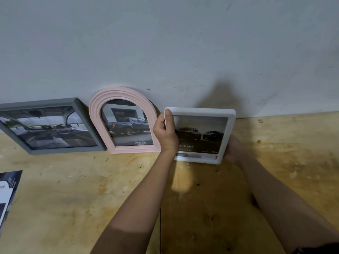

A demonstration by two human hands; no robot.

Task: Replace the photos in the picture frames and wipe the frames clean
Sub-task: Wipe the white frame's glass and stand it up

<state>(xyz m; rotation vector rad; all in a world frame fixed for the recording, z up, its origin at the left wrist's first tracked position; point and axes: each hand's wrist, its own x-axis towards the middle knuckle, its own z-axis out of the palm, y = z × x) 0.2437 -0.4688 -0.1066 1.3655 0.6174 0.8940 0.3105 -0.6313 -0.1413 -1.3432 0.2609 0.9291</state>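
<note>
A white rectangular picture frame with a dark photo of two trucks stands upright against the wall on the wooden table. My left hand grips its left edge, thumb over the front near the top corner. My right hand holds its lower right side from behind, mostly hidden by the frame. To the left, a pink arched frame with a truck photo leans on the wall. Further left leans a grey rectangular frame showing a car interior.
The plywood table runs up to a pale grey wall. A dark printed brochure lies at the table's left edge. A seam between boards runs down near the centre of the table.
</note>
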